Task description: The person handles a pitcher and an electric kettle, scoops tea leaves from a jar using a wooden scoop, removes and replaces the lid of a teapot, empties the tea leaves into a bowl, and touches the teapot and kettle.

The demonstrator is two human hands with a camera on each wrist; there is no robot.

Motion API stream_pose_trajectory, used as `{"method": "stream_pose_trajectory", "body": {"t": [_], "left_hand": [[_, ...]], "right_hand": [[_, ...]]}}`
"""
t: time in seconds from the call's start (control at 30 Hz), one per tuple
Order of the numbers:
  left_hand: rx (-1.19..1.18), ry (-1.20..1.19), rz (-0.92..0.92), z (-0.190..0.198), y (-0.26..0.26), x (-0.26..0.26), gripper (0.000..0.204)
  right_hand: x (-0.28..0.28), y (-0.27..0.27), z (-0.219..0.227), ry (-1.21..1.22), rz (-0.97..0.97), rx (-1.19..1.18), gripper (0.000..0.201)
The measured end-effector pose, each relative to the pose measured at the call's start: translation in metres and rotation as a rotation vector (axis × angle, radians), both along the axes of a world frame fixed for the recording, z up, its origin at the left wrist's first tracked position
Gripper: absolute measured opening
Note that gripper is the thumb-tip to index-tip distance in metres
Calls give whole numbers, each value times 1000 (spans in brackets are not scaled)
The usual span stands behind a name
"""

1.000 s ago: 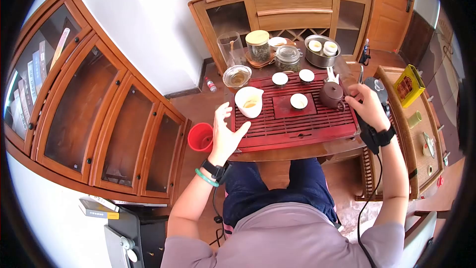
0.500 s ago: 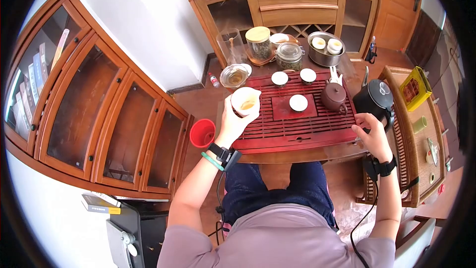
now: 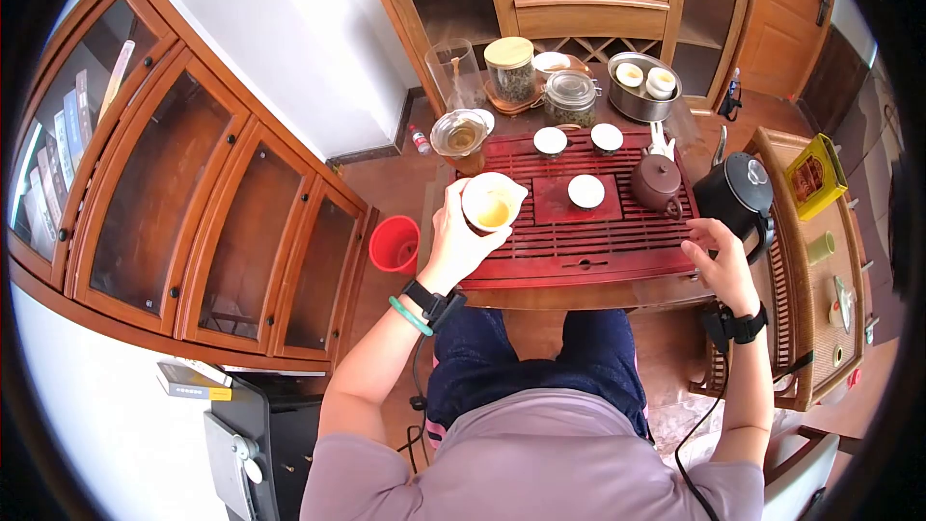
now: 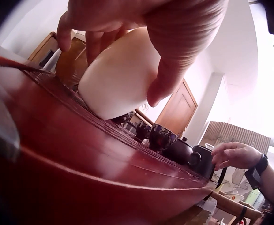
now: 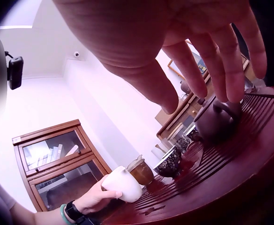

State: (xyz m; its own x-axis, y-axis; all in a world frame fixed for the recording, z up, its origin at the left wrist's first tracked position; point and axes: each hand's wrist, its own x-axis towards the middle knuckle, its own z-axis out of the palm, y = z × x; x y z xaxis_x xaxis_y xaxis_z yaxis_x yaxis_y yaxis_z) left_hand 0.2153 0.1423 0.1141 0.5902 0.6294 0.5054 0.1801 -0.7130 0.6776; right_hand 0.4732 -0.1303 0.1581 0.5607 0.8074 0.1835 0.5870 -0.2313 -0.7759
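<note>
My left hand grips a white pitcher with amber liquid inside, tilted over the left part of the red slatted tray. In the left wrist view, the thumb and fingers curl round the white pitcher. Three small cups stand on the tray, one at the middle and two behind it. Beside the tray's right edge, my right hand holds nothing, its fingers loosely bent. Nearest to it are the brown teapot and a black kettle.
Behind the tray stand a strainer over a glass vessel, a wooden-lidded jar, a clamp-lid jar and a metal bowl with white cups. A red bin is at the left, a woven side table at the right.
My left hand took hold of the white pitcher, lifted it and tilted it, moving slightly right. My right hand moved down from beside the teapot to the tray's right edge.
</note>
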Motion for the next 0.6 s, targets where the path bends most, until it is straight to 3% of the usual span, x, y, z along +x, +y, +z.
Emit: {"method": "stream_pose_trajectory", "body": {"t": [0.17,0.47,0.6], "left_hand": [[105,56,14,0,0,0,73],[-237,-71,-76,-9,15,-3,65],[-252,-107,-107,-14,17,-2,69]], "right_hand": [[-1,-2,-1,20,1,2,28],[0,-2,-2,4,14,18,28],[5,4,-7,43,18,28,30]]}}
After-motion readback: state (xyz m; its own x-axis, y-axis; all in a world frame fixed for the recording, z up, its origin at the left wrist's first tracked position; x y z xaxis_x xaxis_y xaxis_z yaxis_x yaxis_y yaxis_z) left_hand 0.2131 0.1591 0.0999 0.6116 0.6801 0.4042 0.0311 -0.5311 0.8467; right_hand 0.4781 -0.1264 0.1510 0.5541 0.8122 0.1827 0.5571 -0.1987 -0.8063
